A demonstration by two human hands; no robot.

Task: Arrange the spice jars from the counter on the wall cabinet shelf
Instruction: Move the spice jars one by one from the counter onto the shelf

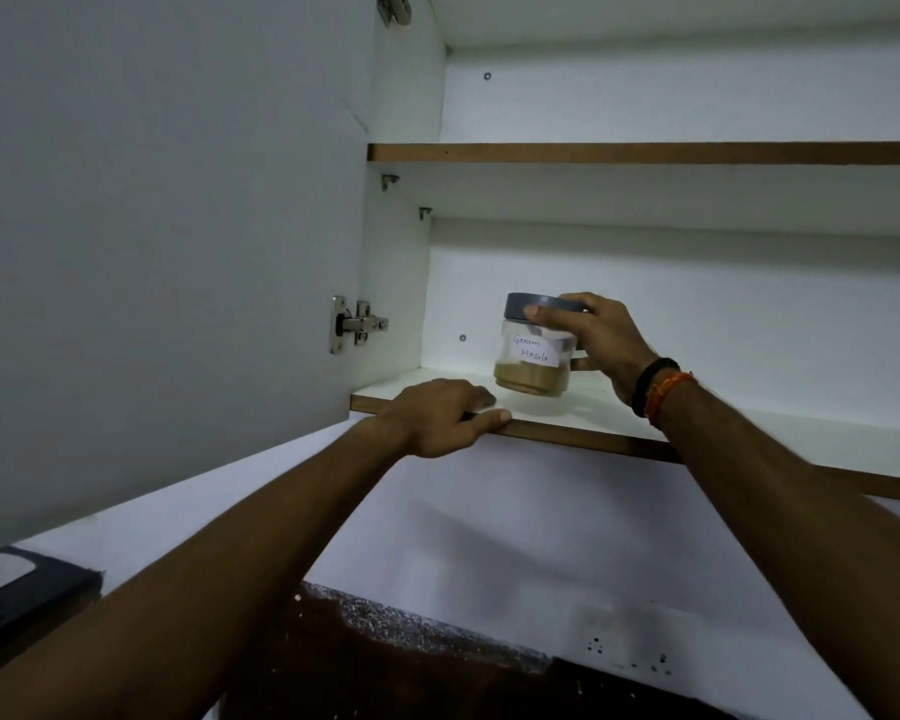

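A clear spice jar (528,363) with a grey lid, brown powder at the bottom and a white label reading "Garam Masala" is tilted just above the lower cabinet shelf (723,428). My right hand (591,340) grips it around the lid and upper side. My left hand (445,415) rests on the shelf's brown front edge at its left end, fingers curled over the board, to the left of the jar. No other jar shows on this shelf.
An upper shelf (645,153) runs above. The open cabinet door (152,252) stands at the left with a metal hinge (354,324). Below lie a white wall with a socket (630,652), a dark speckled counter (385,662) and a dark object (17,595) at far left.
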